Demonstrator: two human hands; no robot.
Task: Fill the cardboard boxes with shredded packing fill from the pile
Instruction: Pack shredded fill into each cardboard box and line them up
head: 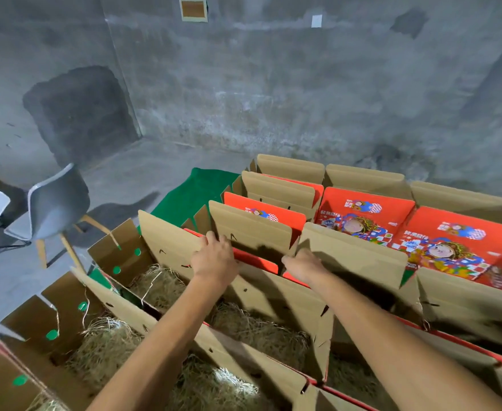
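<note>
You face a bare grey concrete wall (273, 93) filling the upper frame, mottled, with a darker damp-looking patch (78, 114) at left. High at top centre sits a small brown framed panel (193, 8); right of it, a white paper slip (316, 20). Concrete floor (143, 170) at mid-left. A grey shell chair (57, 203) on wooden legs stands at left edge.

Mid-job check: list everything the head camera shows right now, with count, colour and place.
open cardboard boxes: several in rows, brown with orange-red printed panels, centre to right
shredded packing fill: straw-coloured, inside the near boxes
green sheet: one, beyond the boxes
chair: one, grey shell, wooden legs, left
concrete wall: grey, behind
left hand: fingers over the top edge of a box flap
right hand: reaching to the next flap, grip unclear
</note>
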